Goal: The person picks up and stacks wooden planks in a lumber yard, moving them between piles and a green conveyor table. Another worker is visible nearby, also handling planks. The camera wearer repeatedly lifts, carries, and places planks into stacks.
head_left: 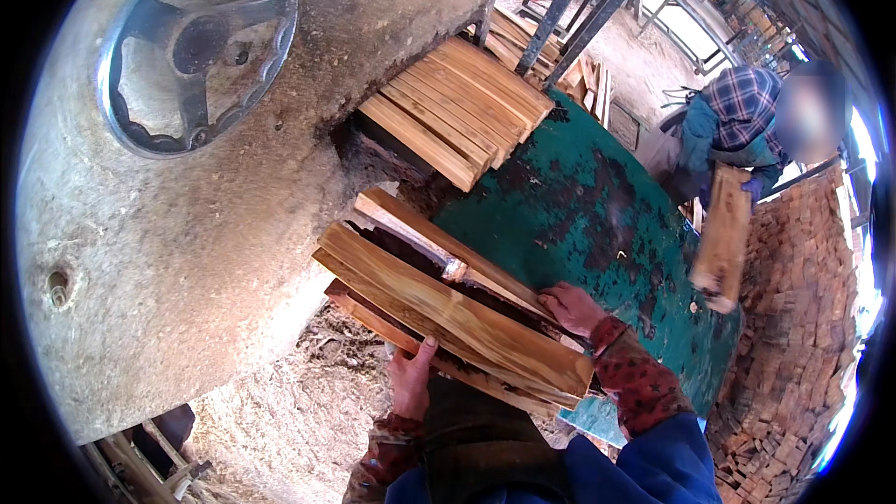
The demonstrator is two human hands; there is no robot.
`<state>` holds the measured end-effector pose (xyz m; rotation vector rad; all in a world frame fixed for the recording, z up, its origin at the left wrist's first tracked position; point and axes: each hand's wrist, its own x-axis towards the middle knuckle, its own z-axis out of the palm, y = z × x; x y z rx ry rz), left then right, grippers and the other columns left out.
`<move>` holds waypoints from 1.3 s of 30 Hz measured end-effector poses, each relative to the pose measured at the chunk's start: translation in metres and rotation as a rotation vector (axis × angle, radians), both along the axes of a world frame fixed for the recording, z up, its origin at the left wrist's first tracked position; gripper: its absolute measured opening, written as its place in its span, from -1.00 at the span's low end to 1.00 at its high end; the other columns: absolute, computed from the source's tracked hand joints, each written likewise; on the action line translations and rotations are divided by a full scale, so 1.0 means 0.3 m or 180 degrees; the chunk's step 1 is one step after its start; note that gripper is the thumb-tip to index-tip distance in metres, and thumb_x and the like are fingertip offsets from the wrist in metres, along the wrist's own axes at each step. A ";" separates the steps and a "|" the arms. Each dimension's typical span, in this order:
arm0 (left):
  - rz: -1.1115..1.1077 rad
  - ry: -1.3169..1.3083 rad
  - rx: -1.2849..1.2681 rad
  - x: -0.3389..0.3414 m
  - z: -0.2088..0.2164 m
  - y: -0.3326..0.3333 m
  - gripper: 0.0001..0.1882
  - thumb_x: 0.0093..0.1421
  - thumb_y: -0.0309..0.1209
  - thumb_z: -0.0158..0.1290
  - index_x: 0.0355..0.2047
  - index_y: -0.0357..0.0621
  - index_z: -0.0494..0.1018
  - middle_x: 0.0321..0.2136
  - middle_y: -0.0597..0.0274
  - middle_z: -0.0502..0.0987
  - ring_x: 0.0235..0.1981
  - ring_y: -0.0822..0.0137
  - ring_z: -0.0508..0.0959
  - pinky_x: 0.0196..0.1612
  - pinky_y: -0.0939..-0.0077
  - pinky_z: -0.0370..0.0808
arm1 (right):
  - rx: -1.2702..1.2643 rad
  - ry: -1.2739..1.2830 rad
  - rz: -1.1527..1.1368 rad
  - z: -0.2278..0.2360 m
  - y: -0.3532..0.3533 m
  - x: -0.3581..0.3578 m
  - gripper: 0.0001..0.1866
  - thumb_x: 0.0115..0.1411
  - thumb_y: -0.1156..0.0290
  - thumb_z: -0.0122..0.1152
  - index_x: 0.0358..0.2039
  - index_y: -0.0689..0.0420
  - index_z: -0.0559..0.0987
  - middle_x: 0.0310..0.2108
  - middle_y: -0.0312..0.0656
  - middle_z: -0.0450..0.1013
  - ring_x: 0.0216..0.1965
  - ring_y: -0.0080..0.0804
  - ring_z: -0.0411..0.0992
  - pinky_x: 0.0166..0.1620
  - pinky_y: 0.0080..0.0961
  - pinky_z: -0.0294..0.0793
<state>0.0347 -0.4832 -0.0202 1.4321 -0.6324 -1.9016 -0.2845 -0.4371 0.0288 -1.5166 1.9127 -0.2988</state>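
Observation:
A bundle of rough wooden boards (457, 313) lies slantwise in front of me, over the near edge of a green table (579, 196). My left hand (411, 378) grips its near side, thumb on top and fingers hidden beneath. Along the far side, my right hand (571, 308) is closed around the narrow board (448, 247) with a pale, split edge; a dark gap separates this board from the wider ones. Beyond the bundle, several sawn boards (462, 98) lie side by side at the machine's opening.
A large dusty metal machine body (308, 131) with a handwheel (201, 45) rises on my left. Across the table a person in a plaid shirt (742, 107) holds a wooden slab (723, 233). Stacked wood pieces (793, 345) fill the right side; sawdust (280, 420) covers the floor.

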 end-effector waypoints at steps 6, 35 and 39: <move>0.0050 0.0153 0.0010 0.003 -0.009 0.000 -0.46 0.14 -0.25 0.29 -0.01 -0.37 0.40 -0.21 0.19 0.55 -0.22 0.40 0.51 -0.11 0.49 0.47 | 0.0045 -0.0091 0.0255 0.006 0.013 -0.032 -0.44 0.35 -0.01 -0.05 0.04 0.26 0.51 -0.14 0.11 0.43 -0.08 0.06 0.41 0.00 -0.22 0.40; -0.0020 -0.0068 -0.0171 0.006 0.010 -0.002 -0.36 0.11 -0.13 0.29 -0.01 -0.42 0.39 -0.16 0.16 0.53 -0.15 0.38 0.48 -0.01 0.46 0.41 | -0.0869 0.0856 -0.0140 -0.014 -0.525 0.056 -0.58 0.13 0.09 0.22 -0.38 0.24 0.40 -0.45 0.16 0.44 -0.31 0.16 0.46 -0.28 -0.01 0.39; 0.0035 0.0027 -0.0236 -0.002 0.010 0.000 -0.37 0.12 -0.13 0.29 -0.01 -0.41 0.39 -0.16 0.17 0.53 -0.16 0.38 0.48 -0.02 0.45 0.41 | -0.0527 0.0604 -0.0299 -0.005 -0.369 -0.043 -0.52 0.16 0.03 0.22 -0.40 0.27 0.37 -0.49 0.19 0.36 -0.38 0.21 0.39 -0.33 -0.06 0.34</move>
